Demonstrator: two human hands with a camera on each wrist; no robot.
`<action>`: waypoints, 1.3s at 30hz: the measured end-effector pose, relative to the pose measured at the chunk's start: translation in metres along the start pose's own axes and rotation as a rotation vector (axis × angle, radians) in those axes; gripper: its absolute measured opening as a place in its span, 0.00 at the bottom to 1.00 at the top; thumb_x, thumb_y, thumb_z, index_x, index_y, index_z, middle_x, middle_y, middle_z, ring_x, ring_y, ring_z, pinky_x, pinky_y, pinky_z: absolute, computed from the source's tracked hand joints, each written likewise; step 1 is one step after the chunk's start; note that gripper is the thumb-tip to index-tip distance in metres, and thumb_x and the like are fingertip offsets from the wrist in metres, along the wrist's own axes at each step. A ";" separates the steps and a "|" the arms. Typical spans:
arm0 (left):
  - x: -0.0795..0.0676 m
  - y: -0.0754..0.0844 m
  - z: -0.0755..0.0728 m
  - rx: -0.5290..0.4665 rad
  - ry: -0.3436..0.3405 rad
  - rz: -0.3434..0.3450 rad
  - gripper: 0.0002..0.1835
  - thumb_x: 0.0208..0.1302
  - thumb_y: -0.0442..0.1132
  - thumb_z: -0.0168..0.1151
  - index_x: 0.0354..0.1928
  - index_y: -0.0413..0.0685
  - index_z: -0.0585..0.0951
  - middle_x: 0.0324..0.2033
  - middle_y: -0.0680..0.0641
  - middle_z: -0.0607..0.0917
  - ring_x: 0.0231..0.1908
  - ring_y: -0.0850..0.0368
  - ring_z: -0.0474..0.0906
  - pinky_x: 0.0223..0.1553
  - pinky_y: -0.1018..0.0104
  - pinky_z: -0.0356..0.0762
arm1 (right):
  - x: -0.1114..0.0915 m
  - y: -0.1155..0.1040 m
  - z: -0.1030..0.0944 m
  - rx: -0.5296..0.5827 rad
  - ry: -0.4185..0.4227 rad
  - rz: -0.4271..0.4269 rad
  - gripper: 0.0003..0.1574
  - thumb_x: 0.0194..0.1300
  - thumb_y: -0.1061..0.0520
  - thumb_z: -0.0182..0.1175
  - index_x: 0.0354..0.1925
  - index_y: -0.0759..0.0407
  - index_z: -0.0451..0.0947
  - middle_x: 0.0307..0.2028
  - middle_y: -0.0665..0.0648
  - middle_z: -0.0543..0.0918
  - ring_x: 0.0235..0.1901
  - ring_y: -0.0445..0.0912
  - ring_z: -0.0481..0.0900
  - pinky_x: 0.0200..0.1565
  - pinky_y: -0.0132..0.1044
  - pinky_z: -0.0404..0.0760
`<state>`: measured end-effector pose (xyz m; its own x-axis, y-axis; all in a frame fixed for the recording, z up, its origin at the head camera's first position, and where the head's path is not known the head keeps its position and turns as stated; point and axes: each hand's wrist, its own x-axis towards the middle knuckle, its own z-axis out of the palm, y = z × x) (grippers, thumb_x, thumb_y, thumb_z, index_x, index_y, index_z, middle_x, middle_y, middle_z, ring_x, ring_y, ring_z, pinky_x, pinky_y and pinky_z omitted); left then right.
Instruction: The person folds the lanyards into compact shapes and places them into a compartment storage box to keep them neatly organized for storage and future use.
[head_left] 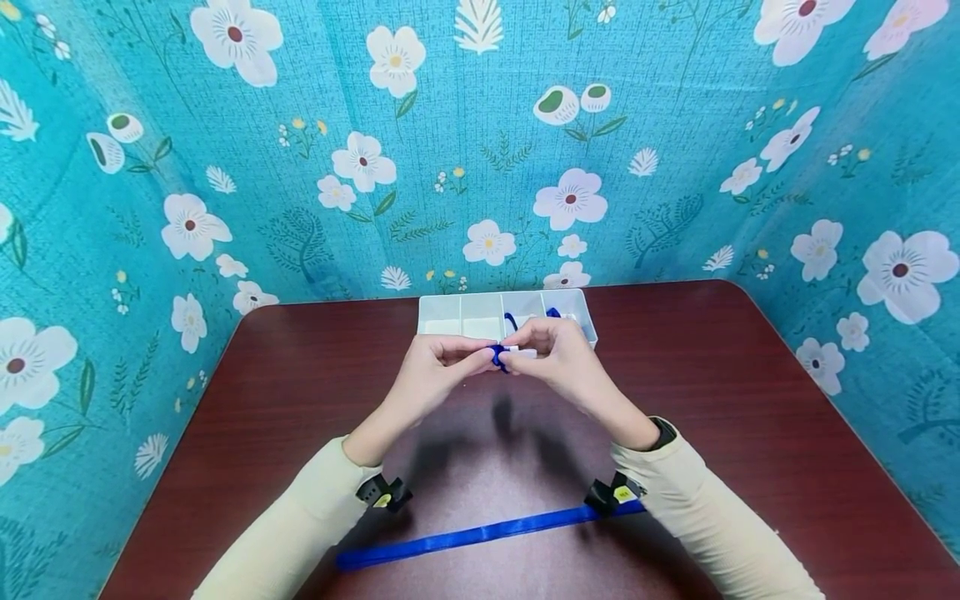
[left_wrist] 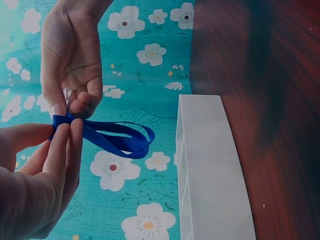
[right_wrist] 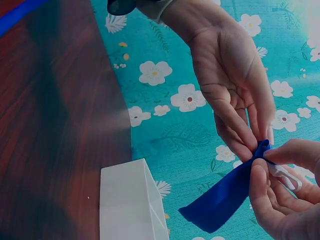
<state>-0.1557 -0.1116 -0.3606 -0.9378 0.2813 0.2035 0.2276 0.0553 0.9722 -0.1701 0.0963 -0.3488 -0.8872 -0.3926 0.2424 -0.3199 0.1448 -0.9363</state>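
Note:
Both hands meet above the table, at a blue ribbon [head_left: 498, 357] folded into a loop. My left hand [head_left: 431, 367] pinches the ribbon's gathered end between thumb and fingers. From the other side my right hand [head_left: 562, 358] pinches the same gathered part. In the left wrist view the ribbon loop [left_wrist: 120, 147] sticks out beyond the fingers; in the right wrist view it hangs down as a broad blue band [right_wrist: 215, 202]. A white plastic hook-shaped clip [right_wrist: 286, 177] lies among the right fingers. The exact join of clip and ribbon is hidden by fingertips.
Behind the hands stands a white divided tray [head_left: 480, 325], with blue pieces in its right compartments. A long blue ribbon strip [head_left: 465, 540] lies across the table's near part. A flowered teal cloth [head_left: 450, 167] surrounds the dark red table [head_left: 300, 375].

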 end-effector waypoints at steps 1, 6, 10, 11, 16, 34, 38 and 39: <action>0.000 0.000 0.000 0.013 -0.002 0.010 0.11 0.66 0.32 0.66 0.48 0.32 0.86 0.42 0.39 0.88 0.42 0.48 0.87 0.45 0.58 0.84 | 0.000 0.000 0.000 -0.002 0.001 -0.003 0.08 0.59 0.68 0.70 0.39 0.69 0.84 0.33 0.61 0.87 0.29 0.44 0.85 0.34 0.33 0.84; 0.001 -0.002 0.001 0.119 0.019 0.052 0.10 0.66 0.35 0.67 0.45 0.36 0.88 0.39 0.43 0.89 0.40 0.53 0.87 0.40 0.62 0.85 | 0.000 -0.001 0.002 -0.040 0.013 -0.028 0.10 0.60 0.69 0.70 0.42 0.71 0.84 0.35 0.62 0.87 0.31 0.47 0.87 0.36 0.34 0.85; 0.001 -0.003 0.003 0.175 0.053 0.073 0.09 0.66 0.36 0.68 0.43 0.37 0.89 0.37 0.44 0.90 0.38 0.58 0.85 0.36 0.70 0.82 | -0.001 -0.002 0.005 -0.116 0.042 -0.042 0.13 0.59 0.65 0.72 0.44 0.68 0.85 0.38 0.60 0.88 0.36 0.49 0.87 0.39 0.34 0.85; 0.001 -0.003 0.003 0.181 0.061 0.076 0.09 0.66 0.36 0.68 0.42 0.37 0.89 0.36 0.45 0.90 0.38 0.59 0.84 0.35 0.71 0.81 | -0.001 -0.002 0.006 -0.134 0.050 -0.044 0.15 0.59 0.63 0.73 0.44 0.68 0.86 0.38 0.59 0.88 0.38 0.49 0.87 0.40 0.34 0.85; 0.001 -0.001 0.007 0.140 0.075 0.045 0.09 0.69 0.34 0.64 0.43 0.35 0.88 0.37 0.43 0.89 0.39 0.58 0.84 0.38 0.72 0.81 | -0.001 -0.001 0.008 -0.163 0.084 -0.051 0.18 0.55 0.60 0.76 0.45 0.66 0.86 0.40 0.59 0.88 0.44 0.52 0.87 0.44 0.37 0.85; 0.001 0.007 0.011 -0.046 -0.035 -0.054 0.24 0.56 0.18 0.45 0.53 0.26 0.80 0.36 0.40 0.78 0.43 0.59 0.79 0.41 0.75 0.76 | 0.002 0.003 0.004 -0.056 0.122 -0.025 0.10 0.56 0.66 0.73 0.38 0.69 0.86 0.33 0.61 0.88 0.29 0.45 0.87 0.31 0.33 0.85; 0.002 0.002 0.009 0.089 -0.054 0.037 0.19 0.63 0.21 0.53 0.54 0.32 0.82 0.38 0.40 0.80 0.42 0.52 0.77 0.40 0.74 0.76 | 0.002 0.006 0.002 -0.030 0.127 0.004 0.10 0.57 0.67 0.72 0.39 0.69 0.86 0.35 0.61 0.88 0.32 0.45 0.87 0.33 0.33 0.85; 0.001 0.000 0.008 0.110 -0.058 0.060 0.18 0.63 0.22 0.55 0.55 0.33 0.83 0.39 0.40 0.80 0.42 0.50 0.78 0.43 0.72 0.78 | 0.002 0.007 0.001 -0.019 0.129 0.015 0.10 0.57 0.67 0.72 0.39 0.69 0.85 0.36 0.62 0.88 0.33 0.45 0.86 0.33 0.33 0.85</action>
<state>-0.1550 -0.1035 -0.3615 -0.9058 0.3416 0.2508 0.3132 0.1410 0.9392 -0.1742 0.0958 -0.3546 -0.9269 -0.2706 0.2602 -0.3114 0.1671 -0.9355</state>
